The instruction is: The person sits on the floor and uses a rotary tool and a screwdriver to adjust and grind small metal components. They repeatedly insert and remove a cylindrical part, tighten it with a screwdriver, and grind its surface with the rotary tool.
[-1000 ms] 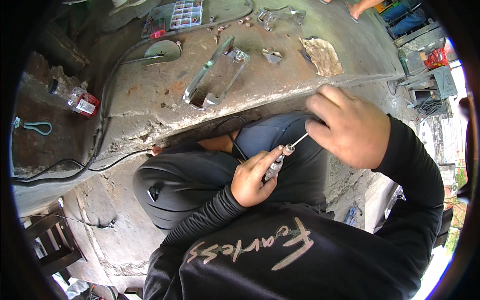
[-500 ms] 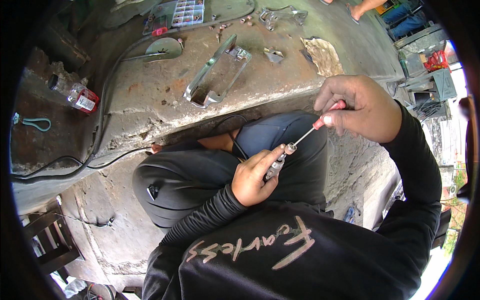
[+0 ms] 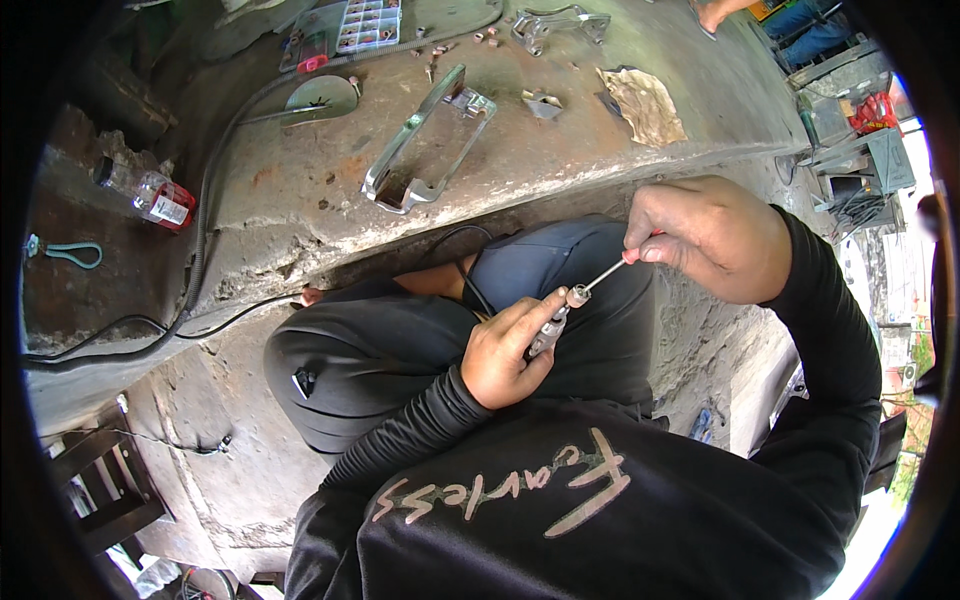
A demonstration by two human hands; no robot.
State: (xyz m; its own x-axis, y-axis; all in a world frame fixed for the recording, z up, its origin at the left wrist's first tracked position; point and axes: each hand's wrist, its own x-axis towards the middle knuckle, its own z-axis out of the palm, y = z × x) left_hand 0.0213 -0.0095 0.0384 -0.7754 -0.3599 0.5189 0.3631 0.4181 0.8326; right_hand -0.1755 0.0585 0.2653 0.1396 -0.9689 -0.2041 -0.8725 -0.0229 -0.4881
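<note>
My left hand is wrapped round a small silvery metal tool body above my lap. A short copper-coloured collar with an open end sits at its top, next to my fingertips. My right hand grips a screwdriver by its red handle, which my fingers mostly cover. The thin steel shaft slants down to the left, its tip at the mouth of the collar. Whether the tip is inside or only against the rim, I cannot tell.
On the concrete ledge ahead lie a rectangular metal frame, a second metal bracket, a brown cloth-like piece, a round disc and a compartment box. A corrugated hose and a bottle of red liquid are at left.
My right hand has tipped lower and closed further over the screwdriver's red handle, hiding more of it. My left hand and the metal tool have stayed nearly still.
</note>
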